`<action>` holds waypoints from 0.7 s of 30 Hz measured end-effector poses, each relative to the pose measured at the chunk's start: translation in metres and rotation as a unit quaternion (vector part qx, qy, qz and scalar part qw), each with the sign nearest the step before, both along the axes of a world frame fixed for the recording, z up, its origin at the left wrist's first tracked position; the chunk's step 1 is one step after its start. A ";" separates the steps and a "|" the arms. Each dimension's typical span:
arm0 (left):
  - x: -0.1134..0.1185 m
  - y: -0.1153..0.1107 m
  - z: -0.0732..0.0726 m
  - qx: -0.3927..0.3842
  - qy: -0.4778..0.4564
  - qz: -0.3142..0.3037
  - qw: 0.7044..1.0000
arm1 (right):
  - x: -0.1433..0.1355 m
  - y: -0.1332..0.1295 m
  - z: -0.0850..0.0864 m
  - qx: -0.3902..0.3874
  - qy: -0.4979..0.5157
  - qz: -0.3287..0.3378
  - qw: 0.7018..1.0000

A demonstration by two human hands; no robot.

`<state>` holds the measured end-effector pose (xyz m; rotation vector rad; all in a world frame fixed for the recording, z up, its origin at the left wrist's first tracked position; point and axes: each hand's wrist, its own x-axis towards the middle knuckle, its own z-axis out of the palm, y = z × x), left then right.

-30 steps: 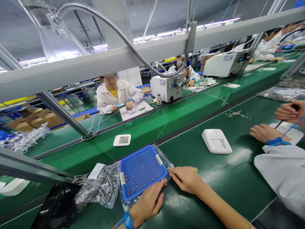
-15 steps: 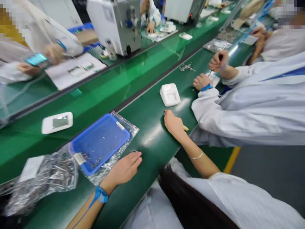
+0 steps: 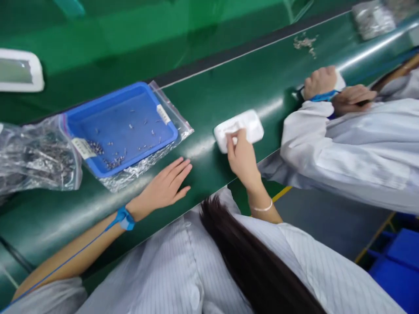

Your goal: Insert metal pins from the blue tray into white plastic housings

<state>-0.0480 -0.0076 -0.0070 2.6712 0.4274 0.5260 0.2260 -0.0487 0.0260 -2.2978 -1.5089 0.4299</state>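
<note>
My right hand point(image 3: 242, 158) has its thumb and fingers pinched on the near side of a white plastic casing point(image 3: 252, 123) on the green bench. Blur hides the casing's details and just how the fingertips grip it. Palm down on the bench top, my left hand point(image 3: 163, 185) has its fingers stretched out and nothing under them that I can see. Beyond it sits a shallow blue tray point(image 3: 114, 111) with small metal screws point(image 3: 114, 161) gathered mostly in its near left corner. A clear plastic bag point(image 3: 176, 114) lies beneath the tray.
At the left is a clear bag of metal parts point(image 3: 49, 159). A white casing with a grey window point(image 3: 36, 72) lies beyond the bench's back edge. To the right, a co-worker's hands point(image 3: 322, 83) are over another white piece. Small loose parts point(image 3: 306, 42) lie farther back.
My view has tilted down toward the bench. My right hand has moved onto the white casing, which now lies turned differently. My left hand still rests flat, its thumb now showing apart.
</note>
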 end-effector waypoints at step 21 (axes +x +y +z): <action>0.001 0.013 -0.001 -0.190 0.041 0.031 0.980 | -0.111 -0.022 0.011 -0.033 -0.106 0.254 0.961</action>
